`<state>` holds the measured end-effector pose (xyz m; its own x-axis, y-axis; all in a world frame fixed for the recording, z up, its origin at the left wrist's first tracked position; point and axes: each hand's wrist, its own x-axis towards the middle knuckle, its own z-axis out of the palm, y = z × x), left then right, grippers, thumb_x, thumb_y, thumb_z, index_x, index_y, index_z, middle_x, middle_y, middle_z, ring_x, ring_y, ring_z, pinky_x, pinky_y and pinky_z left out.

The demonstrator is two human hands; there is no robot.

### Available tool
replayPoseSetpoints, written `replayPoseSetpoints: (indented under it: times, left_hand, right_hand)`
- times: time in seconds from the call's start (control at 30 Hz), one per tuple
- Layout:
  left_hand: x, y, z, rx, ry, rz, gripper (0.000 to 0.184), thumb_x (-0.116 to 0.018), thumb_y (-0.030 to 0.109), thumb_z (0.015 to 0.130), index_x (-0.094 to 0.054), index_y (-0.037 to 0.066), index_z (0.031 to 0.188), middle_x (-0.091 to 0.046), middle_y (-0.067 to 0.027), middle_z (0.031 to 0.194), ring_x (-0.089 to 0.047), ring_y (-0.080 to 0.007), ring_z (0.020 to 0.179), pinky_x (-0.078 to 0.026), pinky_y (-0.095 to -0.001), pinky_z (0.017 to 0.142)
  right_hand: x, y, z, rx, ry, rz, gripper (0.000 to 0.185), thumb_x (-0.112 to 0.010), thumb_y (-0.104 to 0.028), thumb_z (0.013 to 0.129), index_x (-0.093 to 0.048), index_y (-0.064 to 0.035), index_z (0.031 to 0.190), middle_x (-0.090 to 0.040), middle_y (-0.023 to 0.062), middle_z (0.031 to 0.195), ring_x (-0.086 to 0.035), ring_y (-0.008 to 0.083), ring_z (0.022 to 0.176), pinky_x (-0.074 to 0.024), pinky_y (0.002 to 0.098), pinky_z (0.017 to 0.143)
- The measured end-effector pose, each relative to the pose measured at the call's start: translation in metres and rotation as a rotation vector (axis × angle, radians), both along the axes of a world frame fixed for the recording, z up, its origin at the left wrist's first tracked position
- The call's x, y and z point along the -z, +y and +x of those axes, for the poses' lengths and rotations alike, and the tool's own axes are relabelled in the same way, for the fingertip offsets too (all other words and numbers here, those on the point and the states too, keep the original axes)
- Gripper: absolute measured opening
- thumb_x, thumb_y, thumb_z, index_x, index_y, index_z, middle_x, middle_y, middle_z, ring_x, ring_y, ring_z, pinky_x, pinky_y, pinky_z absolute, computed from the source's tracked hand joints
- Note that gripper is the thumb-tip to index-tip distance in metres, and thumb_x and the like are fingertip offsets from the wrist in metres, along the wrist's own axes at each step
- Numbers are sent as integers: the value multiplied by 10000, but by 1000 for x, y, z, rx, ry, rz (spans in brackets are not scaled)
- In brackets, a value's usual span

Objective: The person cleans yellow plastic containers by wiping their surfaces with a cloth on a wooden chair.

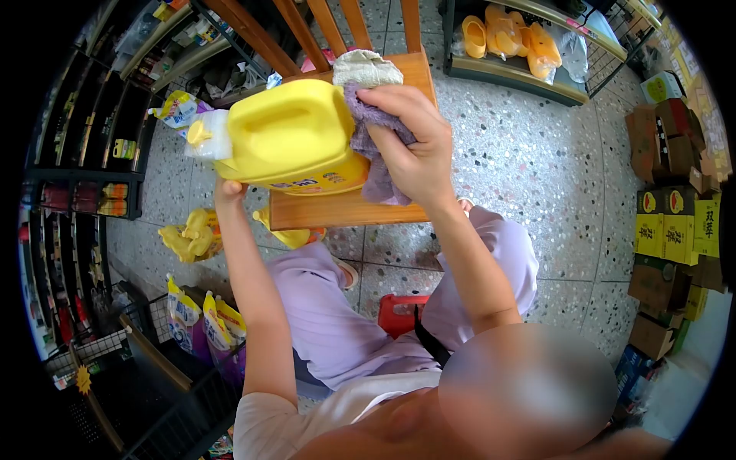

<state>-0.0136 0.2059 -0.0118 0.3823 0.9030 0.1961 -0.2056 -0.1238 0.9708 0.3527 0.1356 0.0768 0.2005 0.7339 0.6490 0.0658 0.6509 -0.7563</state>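
A large yellow detergent jug [295, 126] is tipped on its side above a wooden chair seat [349, 213], its clear-covered cap [207, 136] pointing left. My left hand [230, 190] grips the jug near its neck; the thumb shows and the other fingers are hidden beneath. A purple cloth [381, 172] is in my right hand [414, 138], fingers closed on it and pressing it against the jug's base. Just beyond that hand, a folded pale cloth [368, 69] lies on the seat.
More yellow jugs [195, 236] stand on the speckled floor at left. Detergent bags [222, 326] sit in a wire rack beside my left arm. Shelves [84, 115] line the left, yellow clogs [502, 34] occupy a low shelf, and stacked boxes [667, 230] are at right.
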Motion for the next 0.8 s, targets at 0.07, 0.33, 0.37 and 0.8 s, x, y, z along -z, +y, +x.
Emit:
replayPoseSetpoints:
  times: [0.07,0.33,0.37,0.8]
  left_hand:
    - [-5,7,2,30,-4,27,1211,-917,493,611,-282,60,1548,-401,-138,1539,-424,-303,1407,-373,-463,1161]
    - [-52,-2,62,11,-87,112,1356,-909,536,563,-168,47,1588,-272,-140,1616,-316,-287,1478,-270,-437,1214]
    - [-51,-2,63,21,-101,103,1371,-906,526,560,-146,34,1590,-302,-127,1605,-330,-267,1472,-271,-417,1212]
    - [-96,-69,66,-1160,401,840,302,-666,182,906,-634,14,1155,-635,-108,1196,-592,-250,1100,-447,-398,987]
  right_hand:
    - [-1,1,-5,-16,-75,4,341,-669,103,786,-737,-30,1093,-692,110,1033,-692,224,922,-548,306,786]
    - [25,-9,-9,-10,-136,1,342,-685,104,792,-747,-38,1096,-692,110,1021,-701,224,915,-561,296,766]
    - [28,-10,-7,-13,-146,1,339,-684,106,791,-748,-37,1092,-691,110,1014,-701,223,913,-560,297,763]
    - [62,-21,5,-29,-222,-144,297,-665,42,745,-743,-32,1022,-686,105,908,-690,266,793,-544,331,701]
